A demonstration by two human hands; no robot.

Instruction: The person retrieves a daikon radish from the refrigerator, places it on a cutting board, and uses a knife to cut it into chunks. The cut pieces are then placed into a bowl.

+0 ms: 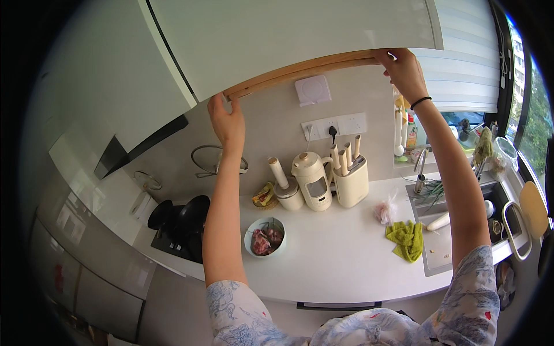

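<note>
Both my arms reach up to a wooden board (303,69), whose long edge shows just under the white upper cabinet (294,34). My left hand (227,119) has its thumb and fingers at the board's left end. At the right end, my right hand (404,71) grips it near the cabinet's lower edge; a black band circles that wrist. The cabinet hides the board's upper side. Below on the white counter (329,259) are a light-blue bowl (246,242) of raw meat, a cream blender jug (309,173) and a knife block (357,186) holding several knives.
A lidded chopper (290,199) stands beside the jug. A green cloth (405,242) and a plastic bag (385,212) lie by the sink (433,270), where there is a white radish (438,221). Black pans (190,218) sit on the hob at left. A range hood (114,158) juts out above.
</note>
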